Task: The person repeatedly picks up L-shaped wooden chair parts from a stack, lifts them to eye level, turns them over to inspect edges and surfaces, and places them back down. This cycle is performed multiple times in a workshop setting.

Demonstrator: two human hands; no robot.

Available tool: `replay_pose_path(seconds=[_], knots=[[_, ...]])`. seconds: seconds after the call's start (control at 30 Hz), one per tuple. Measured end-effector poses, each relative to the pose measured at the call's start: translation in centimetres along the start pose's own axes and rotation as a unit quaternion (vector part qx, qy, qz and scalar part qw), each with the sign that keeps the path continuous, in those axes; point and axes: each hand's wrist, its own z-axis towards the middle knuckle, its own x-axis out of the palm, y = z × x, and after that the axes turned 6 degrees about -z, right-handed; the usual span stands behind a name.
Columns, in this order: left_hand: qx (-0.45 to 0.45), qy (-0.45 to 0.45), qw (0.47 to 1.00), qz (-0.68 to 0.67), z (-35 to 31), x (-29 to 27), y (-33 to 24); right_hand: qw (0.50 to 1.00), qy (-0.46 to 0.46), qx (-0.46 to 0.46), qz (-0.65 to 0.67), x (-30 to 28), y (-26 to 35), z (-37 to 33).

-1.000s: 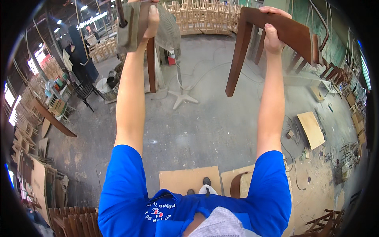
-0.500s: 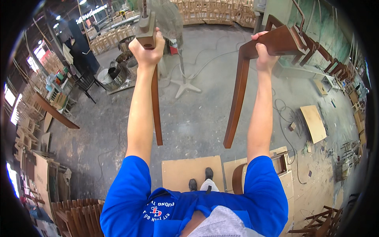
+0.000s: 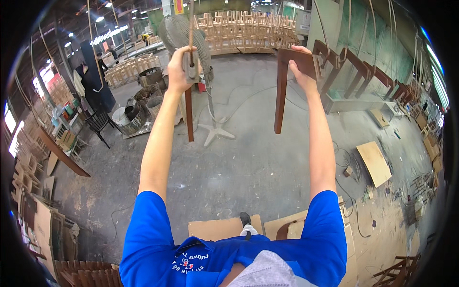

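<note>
My left hand [image 3: 178, 74] grips the top of a brown wooden leg piece [image 3: 189, 117], its fingers wrapped round the end. A grey block-like hanger [image 3: 191, 67] with a cord rising from it sits at that end. On the other side, my right hand [image 3: 304, 72] is closed round the broad top of a second brown, bent wooden leg piece [image 3: 281, 98], thumb on the near side. Both legs point downward, apart from each other, held out at arms' length. The far fingers of both hands are partly hidden.
A standing fan with a pale star-shaped base [image 3: 217, 134] is ahead. Similar brown pieces [image 3: 354, 69] hang in a row at right; another brown piece [image 3: 62, 152] is at left. Buckets [image 3: 126, 117], a black chair [image 3: 99, 122], floor cables and cardboard [image 3: 217, 226] lie around.
Both hands and the leg pieces have moved farther out, and the legs look shorter. The view has tilted upward, showing more of the far racks. One shoe no longer shows.
</note>
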Motion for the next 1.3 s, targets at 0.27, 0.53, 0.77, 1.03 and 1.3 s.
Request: replay_pose_path(seconds=[0.27,0.53,0.77,1.03,1.3], knots=[[0.069,0.061,0.995,0.022,0.9,13.0,11.0,1.0,-0.013,0.024,-0.005,5.6,-12.6,0.8],[0.054,0.056,0.997,0.014,1.8,19.9,16.0,0.998,-0.063,-0.011,-0.03,10.3,-20.4,2.3],[0.061,0.04,0.995,0.073,1.1,18.7,15.0,0.983,-0.046,-0.027,-0.174,9.0,-19.4,2.5],[-0.11,0.108,0.972,0.179,-21.0,7.0,7.3,0.955,-0.048,0.293,-0.014,14.4,-23.4,-24.2],[-0.799,-0.053,0.511,0.312,-74.2,-19.5,-34.7,0.571,0.688,0.372,0.248,29.5,8.9,-64.0]])
